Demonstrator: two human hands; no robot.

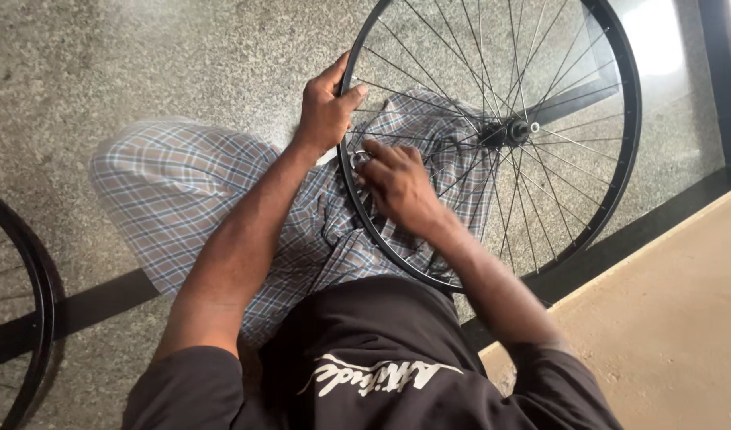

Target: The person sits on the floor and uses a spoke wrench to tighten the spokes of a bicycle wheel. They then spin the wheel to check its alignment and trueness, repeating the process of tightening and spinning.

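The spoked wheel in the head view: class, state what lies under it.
Under the wheel: checked cloth over the person's lap, and speckled floor seen between spokes. The right hand covers a small metal piece at the rim.

Black bicycle wheel rim [628,135] with silver spokes [576,147]. Blue-and-white checked cloth [174,191] over speckled grey stone floor [142,64]. Dark brown shirt [381,350] bearing white lettering.

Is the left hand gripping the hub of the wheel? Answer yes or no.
No: the left hand grips the black rim of the wheel, well apart from the hub at its centre.
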